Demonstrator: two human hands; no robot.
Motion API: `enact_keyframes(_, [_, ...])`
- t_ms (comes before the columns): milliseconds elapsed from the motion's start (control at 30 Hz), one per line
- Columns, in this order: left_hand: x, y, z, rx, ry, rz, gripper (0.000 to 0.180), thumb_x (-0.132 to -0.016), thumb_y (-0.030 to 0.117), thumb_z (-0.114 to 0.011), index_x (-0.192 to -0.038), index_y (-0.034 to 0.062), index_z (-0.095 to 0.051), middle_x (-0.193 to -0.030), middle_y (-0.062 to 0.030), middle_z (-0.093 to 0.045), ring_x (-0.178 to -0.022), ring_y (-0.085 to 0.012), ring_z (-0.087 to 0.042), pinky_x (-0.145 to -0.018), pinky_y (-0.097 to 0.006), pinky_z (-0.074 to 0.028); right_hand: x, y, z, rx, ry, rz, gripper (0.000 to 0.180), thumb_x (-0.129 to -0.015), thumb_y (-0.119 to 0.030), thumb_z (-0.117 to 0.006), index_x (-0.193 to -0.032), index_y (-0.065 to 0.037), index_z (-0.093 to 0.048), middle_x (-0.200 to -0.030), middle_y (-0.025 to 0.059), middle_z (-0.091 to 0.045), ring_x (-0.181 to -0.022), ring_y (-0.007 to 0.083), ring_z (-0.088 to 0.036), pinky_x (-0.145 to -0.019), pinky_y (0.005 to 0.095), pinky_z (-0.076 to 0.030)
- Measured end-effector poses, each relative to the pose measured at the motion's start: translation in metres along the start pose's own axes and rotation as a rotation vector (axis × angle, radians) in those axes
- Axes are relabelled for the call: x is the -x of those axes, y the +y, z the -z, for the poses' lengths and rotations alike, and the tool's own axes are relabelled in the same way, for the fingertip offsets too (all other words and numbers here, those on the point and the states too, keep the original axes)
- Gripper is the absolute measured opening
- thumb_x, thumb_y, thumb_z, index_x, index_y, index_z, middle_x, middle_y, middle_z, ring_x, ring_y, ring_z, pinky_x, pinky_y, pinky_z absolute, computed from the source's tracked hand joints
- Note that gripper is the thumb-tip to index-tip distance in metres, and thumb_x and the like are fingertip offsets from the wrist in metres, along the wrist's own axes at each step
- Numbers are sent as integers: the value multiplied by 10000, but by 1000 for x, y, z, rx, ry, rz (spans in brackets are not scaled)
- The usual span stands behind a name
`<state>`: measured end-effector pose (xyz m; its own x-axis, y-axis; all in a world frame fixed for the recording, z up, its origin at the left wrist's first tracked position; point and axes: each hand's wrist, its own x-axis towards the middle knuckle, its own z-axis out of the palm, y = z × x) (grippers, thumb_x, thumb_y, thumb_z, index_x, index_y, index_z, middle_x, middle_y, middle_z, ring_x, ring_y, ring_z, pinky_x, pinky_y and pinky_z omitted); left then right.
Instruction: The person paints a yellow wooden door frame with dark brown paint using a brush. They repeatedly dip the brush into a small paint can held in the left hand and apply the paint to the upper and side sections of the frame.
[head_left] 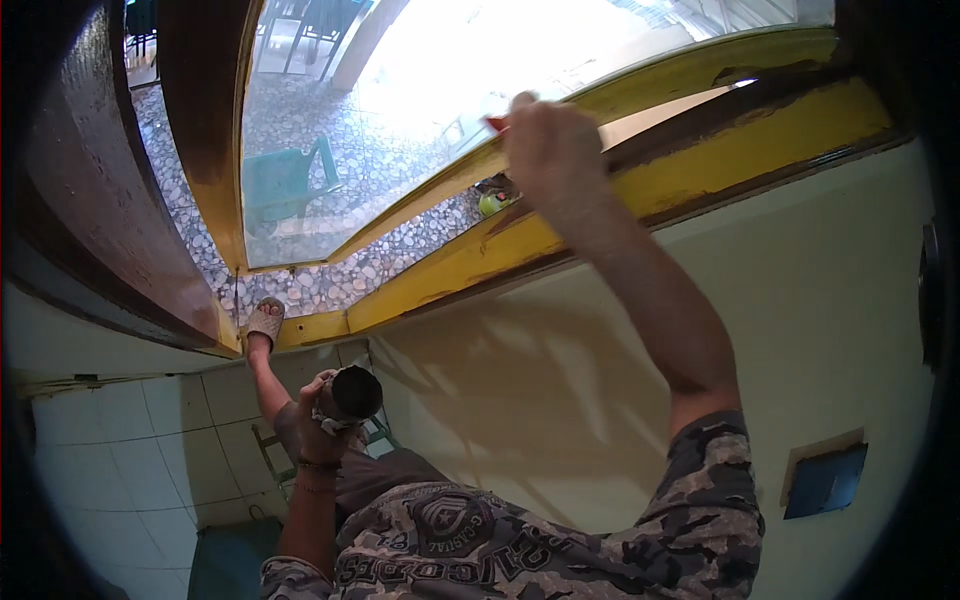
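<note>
My left hand (318, 430) is wrapped around a small open can (345, 408) with a dark inside and pale smears on its side, held low before my body. My right hand (555, 155) is raised in a closed grip at the yellow and brown frame (770, 145). A red tip (497, 123) pokes out from its fingers; the rest of that thing is hidden. Brown covers part of the yellow wood beside this hand. Beyond it, a glass pane (300, 235) is set in yellow wood.
A dark brown wooden panel (90, 170) stands at the left. My sandalled foot (264, 322) rests at the sill's corner. Through the glass, a green chair (285, 180) stands on a pebble-patterned floor. A dark blue panel (826, 482) is on the pale wall at the right.
</note>
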<state>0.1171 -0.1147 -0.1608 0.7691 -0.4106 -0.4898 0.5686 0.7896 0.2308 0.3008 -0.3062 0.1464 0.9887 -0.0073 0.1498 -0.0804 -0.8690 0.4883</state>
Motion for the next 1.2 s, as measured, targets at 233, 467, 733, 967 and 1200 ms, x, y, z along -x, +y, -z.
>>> enact_keyframes(233, [3,-6,18,-25,-20,29,390,-828,393,-490,-1090,107,-524,-1027,-47,-607,-867,-197,-642,-663,-341,-572,16,-71,-173,134,-372,78,346,-891,-379,-546,-906,-55,-667,-825,73,-656,-767,172,-652,-580,332,-531])
enact_keyframes(467, [-1,-5,28,-23,72,-27,428,-836,466,-489,-1095,134,-559,-968,-51,-644,-775,-192,-667,-571,-321,-585,24,-59,-172,-360,-392,17,249,-900,-248,-523,-863,-26,-630,-836,159,-658,-796,271,-665,-670,384,-543])
enact_keyframes(733, [-11,-6,3,-132,-23,-210,397,-834,382,-507,-1106,96,-544,-1048,-67,-611,-935,-204,-618,-751,-346,-549,12,16,-17,160,-79,-16,242,-931,-236,-509,-925,-16,-610,-802,129,-645,-767,222,-661,-643,344,-550])
enact_keyframes(967, [-15,-18,28,4,-6,-5,376,-845,365,-498,-1094,86,-535,-1040,-74,-608,-924,-214,-621,-738,-345,-556,51,-37,-104,189,-116,254,215,-858,-281,-591,-917,-75,-587,-811,126,-636,-810,221,-656,-604,324,-542])
enact_keyframes(1200, [-11,-9,29,-34,60,17,410,-857,448,-446,-1083,129,-567,-916,-35,-647,-621,-154,-649,-371,-257,-497,105,-22,-92,-438,31,204,175,-746,-115,-645,-823,-82,-491,-772,92,-557,-713,267,-619,-567,370,-518])
